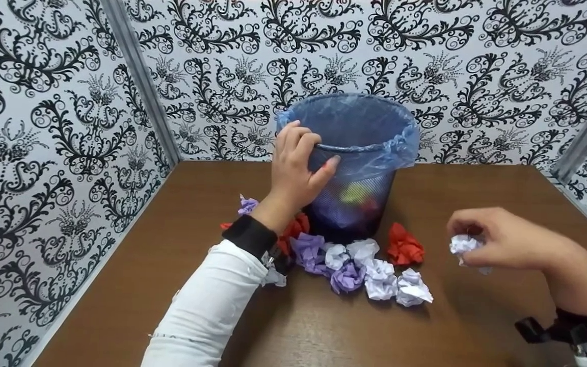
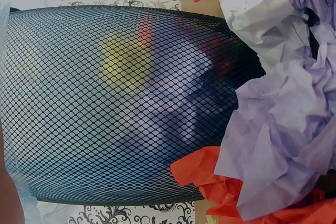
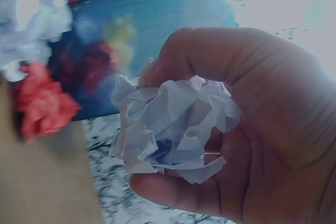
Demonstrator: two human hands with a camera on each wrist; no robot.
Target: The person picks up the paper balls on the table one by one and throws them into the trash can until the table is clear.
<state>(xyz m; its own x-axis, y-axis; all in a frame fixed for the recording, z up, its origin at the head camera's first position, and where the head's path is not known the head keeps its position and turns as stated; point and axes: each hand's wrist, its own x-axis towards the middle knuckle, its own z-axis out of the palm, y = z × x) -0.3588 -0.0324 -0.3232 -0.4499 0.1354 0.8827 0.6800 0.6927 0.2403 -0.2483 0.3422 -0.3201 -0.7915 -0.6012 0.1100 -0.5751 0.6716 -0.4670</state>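
Observation:
A dark mesh wastebasket [image 1: 349, 204] lined with a thin blue plastic bag [image 1: 400, 148] stands upright toward the back of the table. My left hand [image 1: 296, 158] grips its near-left rim, fingers over the edge and thumb outside. Through the mesh, yellow, red and purple paper [image 2: 126, 61] shows inside. To the right of the basket, above the table, my right hand [image 1: 502, 237] pinches a crumpled white paper ball [image 3: 168, 129] between thumb and fingers. In the right wrist view the ball sits apart from the basket.
Crumpled white paper balls [image 1: 413, 288], purple ones [image 1: 347, 278] and red ones [image 1: 404, 245] lie around the basket's front on the brown table [image 1: 314, 331]. Patterned black-and-white panels [image 1: 222, 76] rise behind and at the sides. My left forearm crosses over some of the paper.

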